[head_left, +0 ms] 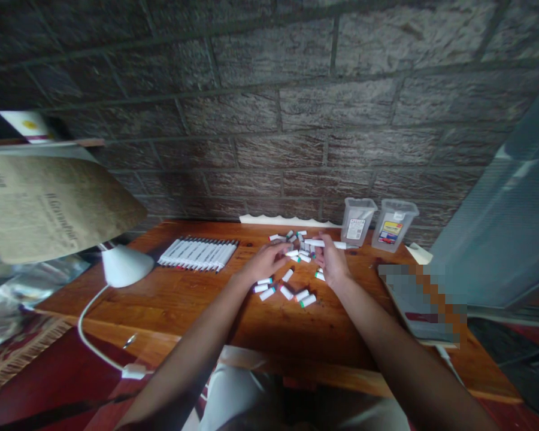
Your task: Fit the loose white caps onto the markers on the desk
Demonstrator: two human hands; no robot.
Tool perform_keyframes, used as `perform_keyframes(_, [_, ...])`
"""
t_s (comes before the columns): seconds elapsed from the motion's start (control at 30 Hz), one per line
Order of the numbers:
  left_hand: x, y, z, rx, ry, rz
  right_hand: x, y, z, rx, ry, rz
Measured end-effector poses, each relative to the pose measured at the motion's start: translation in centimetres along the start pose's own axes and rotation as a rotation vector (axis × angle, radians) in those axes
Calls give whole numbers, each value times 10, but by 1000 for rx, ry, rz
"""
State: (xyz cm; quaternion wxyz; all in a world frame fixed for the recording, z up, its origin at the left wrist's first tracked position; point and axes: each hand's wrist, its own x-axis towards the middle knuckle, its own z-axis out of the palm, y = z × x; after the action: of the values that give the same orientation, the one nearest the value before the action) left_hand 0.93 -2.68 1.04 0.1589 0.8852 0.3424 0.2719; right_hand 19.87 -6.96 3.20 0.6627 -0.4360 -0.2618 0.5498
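A loose heap of white markers with coloured caps (302,251) lies in the middle of the wooden table (117,293), and several more are scattered nearer me (284,291). My left hand (265,262) reaches over the heap's left side, its fingertips among the markers. I cannot tell whether it holds one. My right hand (331,260) is at the heap's right side, its fingers closed over a long white marker (336,245) lying crosswise. A neat row of capped markers (197,254) lies side by side further left, beyond my left hand's reach.
Two clear plastic containers with printed labels (358,221) stand at the back right against a brick wall (269,149). A white desk lamp (126,265) with a cable stands at the left, below a hanging brown paper sheet (54,206). A pixelated flat object (420,302) lies at the right.
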Motion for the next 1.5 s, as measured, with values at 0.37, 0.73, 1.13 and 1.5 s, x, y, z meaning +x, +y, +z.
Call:
perform_keyframes(0.37, [0, -2, 3, -23, -58, 43, -7, 13, -3, -647, -121, -566])
perform_keyframes(0.73, [2, 10, 11, -33, -61, 70, -1, 9, -5, -501, -67, -529])
perform_keyframes(1.13, [0, 6, 9, -19, -131, 44, -3, 6, -4, -462, -5, -477])
perform_keyframes(1.5, [0, 7, 6, 13, -141, -26, -3, 8, -3, -510, -35, -517])
